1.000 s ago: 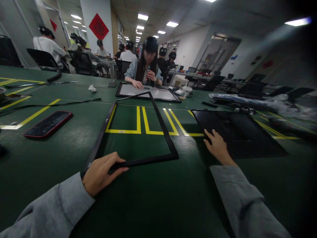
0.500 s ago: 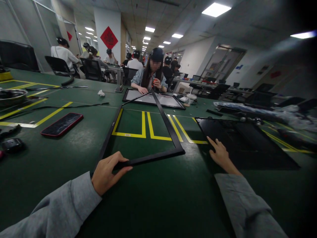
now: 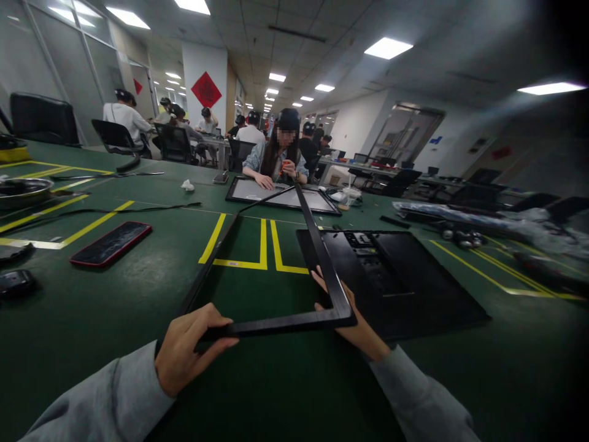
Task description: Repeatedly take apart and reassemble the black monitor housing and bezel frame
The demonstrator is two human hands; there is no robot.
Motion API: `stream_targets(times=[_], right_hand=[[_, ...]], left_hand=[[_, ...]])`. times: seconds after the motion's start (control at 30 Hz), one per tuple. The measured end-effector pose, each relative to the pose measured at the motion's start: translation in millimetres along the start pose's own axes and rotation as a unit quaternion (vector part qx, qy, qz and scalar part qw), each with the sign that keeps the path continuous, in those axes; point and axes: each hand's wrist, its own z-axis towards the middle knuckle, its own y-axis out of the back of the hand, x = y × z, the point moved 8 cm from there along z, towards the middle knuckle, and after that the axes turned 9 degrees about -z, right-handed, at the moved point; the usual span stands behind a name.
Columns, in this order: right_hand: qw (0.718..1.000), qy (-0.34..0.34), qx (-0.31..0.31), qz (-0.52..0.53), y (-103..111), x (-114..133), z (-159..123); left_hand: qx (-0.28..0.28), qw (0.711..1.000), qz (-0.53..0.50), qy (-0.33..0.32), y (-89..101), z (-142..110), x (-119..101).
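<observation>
One-handed, pinches the near left corner of a black bezel frame (image 3: 285, 326), tilted over the green table (image 3: 276, 393), between thumb and fingers of the left hand (image 3: 191, 347). Extends the right hand (image 3: 361, 336), spread, behind the frame's near right corner; cannot tell if touching. Has a black back panel (image 3: 442, 294) right of the frame, a red-cased smartphone (image 3: 111, 244) left, a seated person (image 3: 256, 159) beyond.

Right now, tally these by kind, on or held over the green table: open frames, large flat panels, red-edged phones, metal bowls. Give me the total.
Open frame, black, in the left hand: 1
Large flat panels, one black and one pale with a dark border: 2
Red-edged phone: 1
Metal bowl: 1
Total: 5
</observation>
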Motion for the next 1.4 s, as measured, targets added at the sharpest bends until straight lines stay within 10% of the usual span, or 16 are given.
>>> stream_targets(times=[0.27, 1.0, 1.17, 1.4], right_hand=[[0.993, 0.077, 0.072, 0.061, -4.2, 95.4, -2.5], [0.976, 0.06, 0.162, 0.131, -4.2, 129.2, -11.1], [0.928, 0.031, 0.218, 0.3, 10.7, 154.9, -16.3], [0.774, -0.209, 0.025, 0.597, 40.4, 56.3, 12.4]], left_hand=[[-0.01, 1.0, 0.0, -0.006, 2.8, 1.1, 0.3], [-0.045, 0.999, 0.018, 0.001, 19.2, 13.9, -3.5], [-0.054, 0.998, 0.034, -0.012, 23.4, 14.9, -5.8], [-0.005, 0.988, 0.077, -0.131, 10.3, 8.6, -28.5]])
